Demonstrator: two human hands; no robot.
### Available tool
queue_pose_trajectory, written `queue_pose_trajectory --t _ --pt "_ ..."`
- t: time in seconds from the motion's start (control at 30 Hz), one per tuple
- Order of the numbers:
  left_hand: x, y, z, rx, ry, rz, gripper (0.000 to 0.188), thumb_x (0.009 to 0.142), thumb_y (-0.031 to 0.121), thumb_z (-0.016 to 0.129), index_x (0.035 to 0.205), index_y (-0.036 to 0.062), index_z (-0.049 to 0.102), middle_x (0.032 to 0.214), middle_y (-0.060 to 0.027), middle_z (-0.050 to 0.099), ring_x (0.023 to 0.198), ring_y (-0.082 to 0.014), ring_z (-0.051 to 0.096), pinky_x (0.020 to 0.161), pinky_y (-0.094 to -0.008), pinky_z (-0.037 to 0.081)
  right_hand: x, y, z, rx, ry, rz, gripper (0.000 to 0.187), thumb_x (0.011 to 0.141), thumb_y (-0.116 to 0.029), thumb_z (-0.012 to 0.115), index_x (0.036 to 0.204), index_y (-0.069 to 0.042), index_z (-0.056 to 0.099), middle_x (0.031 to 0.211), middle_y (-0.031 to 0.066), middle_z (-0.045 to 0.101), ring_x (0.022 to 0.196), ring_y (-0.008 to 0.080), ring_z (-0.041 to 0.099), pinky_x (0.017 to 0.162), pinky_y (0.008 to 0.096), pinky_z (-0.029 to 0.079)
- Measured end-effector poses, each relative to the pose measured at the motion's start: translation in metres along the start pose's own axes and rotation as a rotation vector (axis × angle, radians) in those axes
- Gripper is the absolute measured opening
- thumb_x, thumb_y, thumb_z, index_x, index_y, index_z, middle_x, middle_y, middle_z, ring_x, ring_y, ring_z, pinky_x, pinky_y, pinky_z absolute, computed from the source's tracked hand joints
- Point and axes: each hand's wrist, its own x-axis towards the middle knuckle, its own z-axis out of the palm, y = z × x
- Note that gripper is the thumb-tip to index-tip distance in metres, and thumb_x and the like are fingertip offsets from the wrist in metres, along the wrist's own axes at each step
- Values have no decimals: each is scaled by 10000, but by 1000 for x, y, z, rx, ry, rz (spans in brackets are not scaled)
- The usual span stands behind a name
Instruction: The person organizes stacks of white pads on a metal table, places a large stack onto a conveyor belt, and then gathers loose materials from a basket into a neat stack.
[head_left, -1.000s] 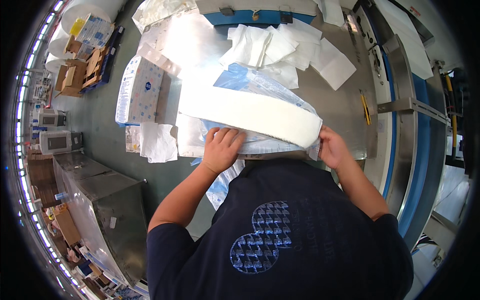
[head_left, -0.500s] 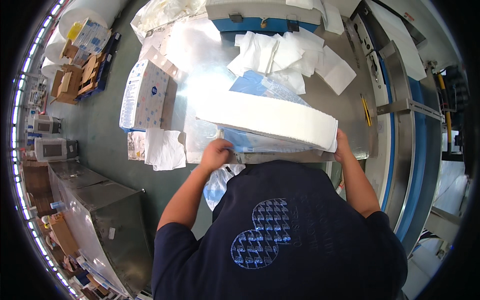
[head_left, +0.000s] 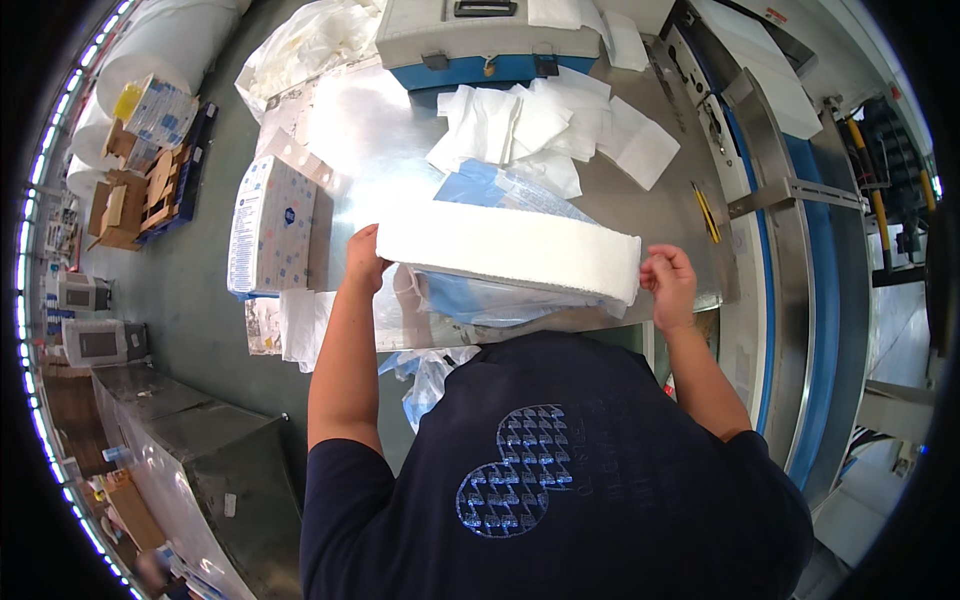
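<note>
A long white stack of folded paper sheets (head_left: 510, 240) lies across a blue and clear plastic bag (head_left: 480, 298) at the table's near edge. My left hand (head_left: 366, 262) is closed on the stack's left end, with the thumb side against its end face. Beside the right end is my right hand (head_left: 672, 285), its fingers loosely bent and a little apart, holding nothing that I can see. Another blue plastic piece (head_left: 485, 183) shows behind the stack. Loose white sheets (head_left: 520, 125) lie in a pile farther back.
A grey and blue toolbox (head_left: 490, 45) stands at the back of the metal table (head_left: 350, 110). An upright printed carton (head_left: 270, 228) is at the left edge. A yellow cutter (head_left: 706, 212) lies at right, near a machine with a blue belt (head_left: 820, 300). More plastic (head_left: 425, 385) hangs below the table's edge.
My left hand has moved from the plastic bag up to the stack's left end. My right hand has come slightly away from the right end. The stack sits more level.
</note>
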Motion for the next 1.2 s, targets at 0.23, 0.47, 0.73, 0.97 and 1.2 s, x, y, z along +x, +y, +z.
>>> queue_pose_trajectory --t 0.23,0.47,0.73,0.97,1.2 --pt "49 -49 -33 738 -123 396 262 730 210 605 916 27 630 887 -147 622 757 -232 601 616 -354 495 15 33 8 -258 -170 99 247 812 -74 513 1039 7 566 948 70 615 820 149 586 717 287 472" --pt "11 -45 25 949 -282 321 210 685 192 583 773 11 641 762 -187 632 703 -295 625 628 -374 487 49 30 -1 -527 -168 234 325 885 -182 429 1145 -1 503 1034 113 597 884 199 595 761 309 478" --pt "-115 -194 -17 51 39 608 431 817 227 570 1190 31 482 1191 -114 515 1105 -207 456 952 -344 342 47 54 11 -187 -657 454 347 899 -206 421 1181 -9 465 1073 121 578 918 207 590 790 328 483" --pt "-356 -141 -78 -300 767 45 444 841 219 555 1243 61 451 1219 -80 499 1116 -182 466 951 -344 363 -48 25 131 -317 -1232 592 369 906 -221 447 1220 -30 410 1123 104 531 997 183 550 828 321 477" --pt "-344 -18 -90 -524 586 547 405 870 167 521 1253 56 451 1217 -87 503 1106 -176 472 938 -318 368 -33 13 129 211 -1095 403 394 908 -251 439 1243 -45 410 1151 106 521 1048 181 511 878 325 430"
